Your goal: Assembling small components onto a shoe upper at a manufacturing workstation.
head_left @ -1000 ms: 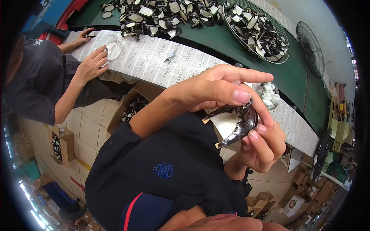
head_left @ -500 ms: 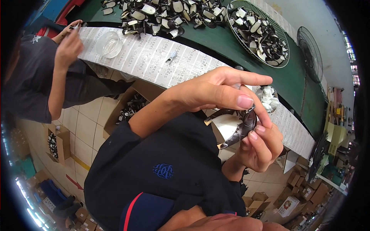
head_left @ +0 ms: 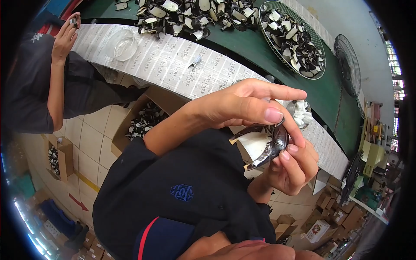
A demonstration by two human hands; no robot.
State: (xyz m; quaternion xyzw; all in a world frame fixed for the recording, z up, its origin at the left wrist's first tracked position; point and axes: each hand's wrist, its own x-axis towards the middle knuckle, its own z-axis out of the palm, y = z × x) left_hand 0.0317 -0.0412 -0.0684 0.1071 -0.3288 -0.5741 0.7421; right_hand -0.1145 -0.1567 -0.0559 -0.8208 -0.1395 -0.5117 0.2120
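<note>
Between my hands is a dark, glossy shoe upper (head_left: 279, 142) with a white lining and pale tips at its open end. My left hand (head_left: 247, 104) reaches over it from the left, thumb and fingers pinching its upper edge beside a small metal-looking bit; the index finger stretches out to the right. From below, my right hand (head_left: 297, 169) grips the rounded end between thumb and fingertips. Partly hidden behind my left hand is a bowl of white wads (head_left: 302, 113).
Uppers are heaped (head_left: 190, 17) on the green work surface (head_left: 242, 41). More fill a wire basket (head_left: 320, 65) near a fan (head_left: 348, 65). A clear tub (head_left: 122, 45) and small tool (head_left: 195, 62) lie on the paper-covered ledge (head_left: 167, 65). A co-worker's hand (head_left: 65, 41) is at left.
My hands keep nearly the same hold, and the shoe upper has tilted only slightly. At left, the co-worker's hands have shifted a little left and up.
</note>
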